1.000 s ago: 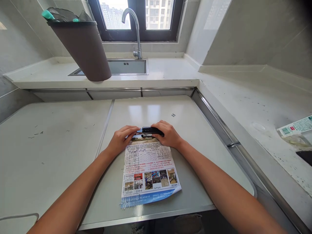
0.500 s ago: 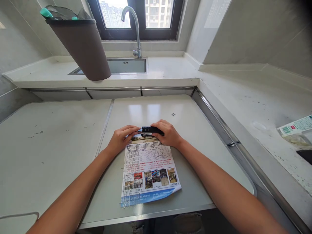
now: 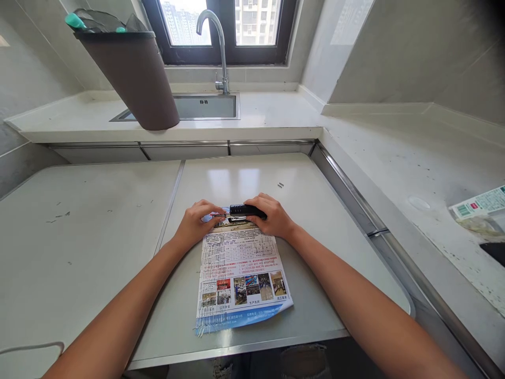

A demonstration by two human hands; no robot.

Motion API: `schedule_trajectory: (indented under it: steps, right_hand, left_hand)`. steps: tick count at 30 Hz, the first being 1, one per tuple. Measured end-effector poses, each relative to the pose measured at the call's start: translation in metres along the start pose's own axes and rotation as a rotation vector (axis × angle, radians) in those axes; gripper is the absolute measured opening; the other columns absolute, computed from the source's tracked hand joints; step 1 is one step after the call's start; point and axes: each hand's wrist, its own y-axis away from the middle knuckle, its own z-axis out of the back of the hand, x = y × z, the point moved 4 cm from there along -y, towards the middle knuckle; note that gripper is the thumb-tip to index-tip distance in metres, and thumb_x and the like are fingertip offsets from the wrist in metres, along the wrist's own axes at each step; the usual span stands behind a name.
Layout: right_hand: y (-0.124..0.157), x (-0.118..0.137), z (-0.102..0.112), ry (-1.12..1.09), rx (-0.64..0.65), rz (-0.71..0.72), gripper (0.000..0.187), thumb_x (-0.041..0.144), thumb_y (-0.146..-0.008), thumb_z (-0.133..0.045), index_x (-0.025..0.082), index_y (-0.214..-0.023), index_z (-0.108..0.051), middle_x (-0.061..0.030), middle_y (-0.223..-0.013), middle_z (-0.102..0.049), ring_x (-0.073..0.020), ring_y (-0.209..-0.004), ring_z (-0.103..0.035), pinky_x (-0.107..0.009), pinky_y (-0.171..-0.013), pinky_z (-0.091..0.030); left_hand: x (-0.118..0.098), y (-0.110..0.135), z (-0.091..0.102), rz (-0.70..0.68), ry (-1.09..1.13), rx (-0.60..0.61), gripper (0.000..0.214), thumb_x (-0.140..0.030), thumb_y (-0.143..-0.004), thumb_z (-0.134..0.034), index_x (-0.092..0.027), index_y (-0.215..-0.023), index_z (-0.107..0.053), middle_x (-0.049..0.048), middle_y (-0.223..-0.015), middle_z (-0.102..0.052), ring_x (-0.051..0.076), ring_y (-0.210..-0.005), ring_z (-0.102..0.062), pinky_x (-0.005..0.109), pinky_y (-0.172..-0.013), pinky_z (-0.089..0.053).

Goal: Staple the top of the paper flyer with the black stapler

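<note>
black plastic shows between the two hands: one stapler [image 3: 248,211], gripped at its rear by the right hand [image 3: 272,216], its front pointing at the left hand [image 3: 196,223]. half a second ago the left fingers lay straighter and closer together; now they arch up, and a blue corner shows between them and the thumb. the left fingertips and thumb come nearly together at the stapler's front, but whether they pinch anything is too small to tell. the right hand looks unchanged.

just below both hands lies one printed sheet [image 3: 242,263], its top end under the stapler and the left fingertips. thin metal staples [image 3: 211,323] line its left side, too many to count. the sheet rests on one pale table [image 3: 98,237] of two panels, the seam running just left of the left hand.

beyond the right hand lie two small grey strips [image 3: 280,185]. farther ahead of the hands are one sink [image 3: 209,108], one tap [image 3: 223,52] and one brown bin [image 3: 130,79] with two teal bits at its rim. well to the right of the right hand sits one printed packet [image 3: 483,204].
</note>
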Motion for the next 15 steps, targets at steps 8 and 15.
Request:
schedule_trajectory:
  steps: [8, 15]
  right_hand:
    - [0.0007, -0.0024, 0.0011, -0.039, -0.009, -0.041, 0.027, 0.028, -0.098, -0.067, 0.022, -0.124, -0.063, -0.0090, -0.108, -0.075, -0.0250, -0.092, -0.063, -0.044, -0.085, -0.056]
    - [0.0006, -0.0024, 0.0015, -0.052, 0.002, -0.077, 0.027, 0.030, -0.098, -0.066, 0.023, -0.124, -0.064, -0.0087, -0.107, -0.075, -0.0252, -0.094, -0.064, -0.046, -0.087, -0.057]
  left_hand:
    - [-0.0010, -0.0002, 0.0011, 0.078, 0.106, 0.001, 0.011, -0.035, -0.088, -0.080, -0.026, -0.094, -0.080, 0.0031, -0.099, -0.081, 0.021, -0.090, -0.072, 0.037, -0.084, -0.056]
    - [0.0016, 0.0000, 0.0008, 0.068, 0.097, -0.021, 0.013, -0.038, -0.089, -0.079, -0.026, -0.095, -0.079, 0.0028, -0.099, -0.081, 0.021, -0.090, -0.071, 0.037, -0.082, -0.057]
